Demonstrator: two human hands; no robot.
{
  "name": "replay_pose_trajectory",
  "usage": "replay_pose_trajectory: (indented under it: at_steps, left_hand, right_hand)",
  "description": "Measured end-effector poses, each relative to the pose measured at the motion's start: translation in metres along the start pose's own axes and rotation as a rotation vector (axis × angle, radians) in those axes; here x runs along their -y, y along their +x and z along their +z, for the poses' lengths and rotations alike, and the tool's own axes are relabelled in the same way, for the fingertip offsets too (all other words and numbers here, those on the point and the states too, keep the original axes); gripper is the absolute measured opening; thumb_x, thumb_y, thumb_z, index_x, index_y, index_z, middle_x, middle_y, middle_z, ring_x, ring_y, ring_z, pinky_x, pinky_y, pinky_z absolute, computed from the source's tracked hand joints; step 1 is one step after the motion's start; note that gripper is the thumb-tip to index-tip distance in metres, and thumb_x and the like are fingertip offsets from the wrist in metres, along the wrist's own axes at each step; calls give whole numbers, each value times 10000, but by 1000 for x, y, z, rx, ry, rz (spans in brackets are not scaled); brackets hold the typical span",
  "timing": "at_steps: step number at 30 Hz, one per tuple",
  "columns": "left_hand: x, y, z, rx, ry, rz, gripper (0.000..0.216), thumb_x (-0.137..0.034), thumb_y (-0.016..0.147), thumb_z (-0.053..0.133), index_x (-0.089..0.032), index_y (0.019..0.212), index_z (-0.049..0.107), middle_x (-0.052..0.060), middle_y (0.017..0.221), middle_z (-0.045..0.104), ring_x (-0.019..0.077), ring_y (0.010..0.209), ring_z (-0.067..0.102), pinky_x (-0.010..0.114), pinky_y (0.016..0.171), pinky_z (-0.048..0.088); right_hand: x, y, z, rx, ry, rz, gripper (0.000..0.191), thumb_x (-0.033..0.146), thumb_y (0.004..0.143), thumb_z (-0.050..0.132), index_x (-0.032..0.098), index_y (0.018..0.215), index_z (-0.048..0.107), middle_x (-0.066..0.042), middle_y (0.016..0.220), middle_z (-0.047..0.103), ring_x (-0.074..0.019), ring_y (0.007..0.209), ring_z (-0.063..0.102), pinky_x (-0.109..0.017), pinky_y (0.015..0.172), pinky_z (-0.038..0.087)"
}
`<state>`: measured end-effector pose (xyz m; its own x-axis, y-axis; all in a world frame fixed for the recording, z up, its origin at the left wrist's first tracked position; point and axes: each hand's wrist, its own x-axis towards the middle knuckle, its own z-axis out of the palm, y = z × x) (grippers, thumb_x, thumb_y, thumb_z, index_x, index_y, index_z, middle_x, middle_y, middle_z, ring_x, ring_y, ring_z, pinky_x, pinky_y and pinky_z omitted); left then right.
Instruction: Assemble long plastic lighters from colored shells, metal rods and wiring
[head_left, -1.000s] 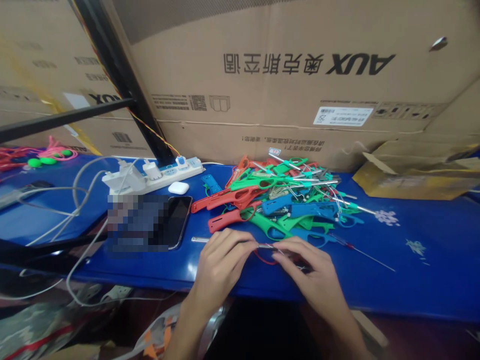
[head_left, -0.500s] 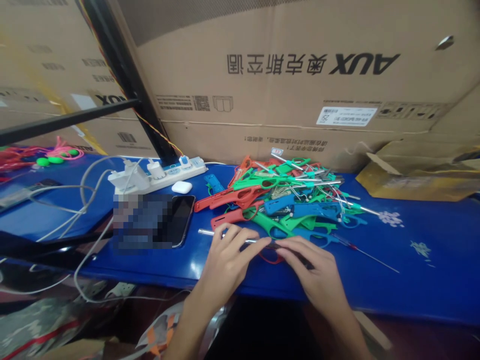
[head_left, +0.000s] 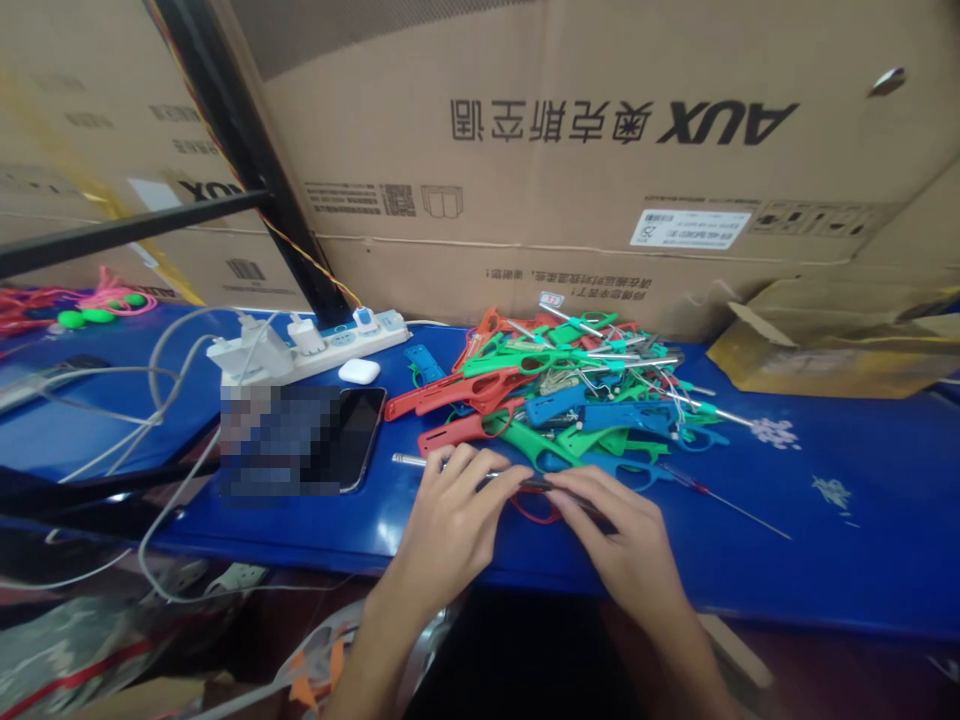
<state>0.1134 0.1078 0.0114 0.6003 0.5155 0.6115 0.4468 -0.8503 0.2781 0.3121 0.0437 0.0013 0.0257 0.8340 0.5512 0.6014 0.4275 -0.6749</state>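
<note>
Both hands, left hand (head_left: pixel 450 520) and right hand (head_left: pixel 626 540), pinch a thin metal rod (head_left: pixel 420 462) with a red handle (head_left: pixel 536 505); just beyond the grip lies a plastic pile (head_left: pixel 570 400) on the table (head_left: pixel 825 540).

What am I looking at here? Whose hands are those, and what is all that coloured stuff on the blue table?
No machine here: a camera worn on a person's head looks down at their own bare hands. The left hand and right hand together pinch a thin metal rod with a red plastic loop at its middle, low over the blue table. Behind lies a pile of red, green and blue plastic handles mixed with metal pins. To the left are a phone, a white earbud case and a power strip. Cardboard boxes stand behind.
</note>
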Motion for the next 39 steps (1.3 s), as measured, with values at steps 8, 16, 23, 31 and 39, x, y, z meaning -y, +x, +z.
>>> replay_pose_trajectory:
  at_steps: [8, 16, 23, 31, 39]
  left_hand:
    - [-1, -3, 0, 10, -44, -26, 268, -94, 1018, 489, -180, 1205, 661, 57, 981, 692, 212, 863, 521, 384, 772, 353]
    - [-4, -3, 1, -8, -57, -48, 140, -236, 1007, 609, -188, 1098, 703, 47, 943, 713, 206, 832, 556, 376, 763, 361]
    - [0, -3, 6, -53, 22, -19, 176, -348, 974, 687, -213, 1081, 723, 16, 881, 724, 191, 777, 583, 345, 723, 370]
    - [4, -8, 9, -90, 41, 56, 174, -232, 986, 669, -194, 1153, 697, 3, 898, 756, 177, 779, 632, 316, 728, 461]
    - [1, -9, 9, -109, -9, 49, 163, -214, 964, 700, -193, 1126, 693, 2, 926, 772, 169, 760, 652, 316, 741, 505]
  right_hand:
    - [1, -1, -1, 8, 19, 8, 162, 202, 962, 690, 233, 1111, 742, -26, 987, 766, -163, 858, 735, -240, 796, 586]
    - [3, 1, -1, 23, 69, -10, 137, 152, 956, 688, 222, 1047, 763, -26, 964, 756, -150, 871, 721, -222, 783, 564]
    - [-2, -5, 1, 0, -43, -108, 186, 165, 985, 653, 206, 1116, 778, -42, 955, 746, -155, 858, 713, -252, 782, 555]
    - [-3, -4, 2, 36, -91, -129, 209, 162, 998, 629, 215, 1137, 776, -40, 986, 771, -171, 866, 725, -283, 801, 566]
    - [-1, -4, 0, 26, -73, -103, 168, 165, 995, 640, 209, 1123, 740, -15, 976, 784, -156, 814, 718, -275, 788, 548]
